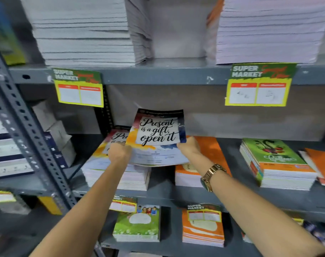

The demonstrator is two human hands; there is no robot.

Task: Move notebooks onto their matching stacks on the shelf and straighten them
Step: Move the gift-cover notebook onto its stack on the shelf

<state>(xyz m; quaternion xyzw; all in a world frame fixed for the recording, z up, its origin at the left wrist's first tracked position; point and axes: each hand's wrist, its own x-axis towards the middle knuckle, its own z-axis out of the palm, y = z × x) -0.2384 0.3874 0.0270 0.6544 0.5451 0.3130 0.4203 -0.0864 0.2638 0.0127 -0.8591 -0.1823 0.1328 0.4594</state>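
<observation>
Both hands hold a thin bundle of "Present is a gift, open it" notebooks (158, 138) tilted up above the middle shelf (232, 199). My left hand (119, 153) grips its left edge, and my right hand (189, 148), with a gold watch on the wrist, grips its right edge. The bundle hangs between the matching stack (109, 169) on the left, which shows the same cover, and an orange-covered stack (210, 160) on the right. The bundle hides part of both stacks.
A green-covered stack (276, 164) and another orange notebook (321, 164) lie further right. Tall white stacks (87, 32) fill the upper shelf above yellow price tags (258, 86). Green (137, 223) and orange (202, 229) stacks sit on the lower shelf. A perforated steel upright (28, 130) stands left.
</observation>
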